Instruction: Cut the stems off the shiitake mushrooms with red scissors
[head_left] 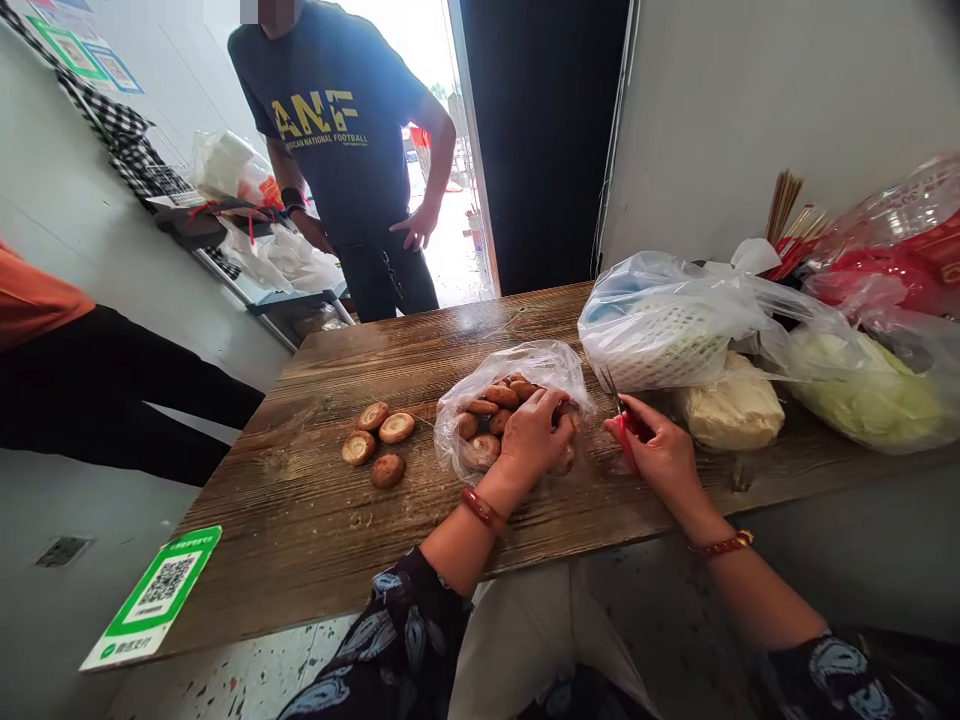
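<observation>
My left hand (534, 437) reaches into a clear plastic bag (459, 385) of brown mushrooms (501, 396). Its fingers are curled together at the bag's right side, and whatever is between them is hidden. In my right hand (664, 455) is a pair of scissors (622, 425) with red handles, the blades pointing up and away from me. The scissors are just right of the bag, apart from it. Several loose mushrooms (396, 428) lie on the wooden table (300, 530) left of the bag, some with pale cut undersides up.
At right, plastic bags hold a net-wrapped item (667, 335) and a pale green vegetable (862, 385). A wrapped cream-coloured block (733, 405) sits close to my right hand. A payment-code card (154, 600) lies at the left corner. A person (337, 170) stands beyond the table.
</observation>
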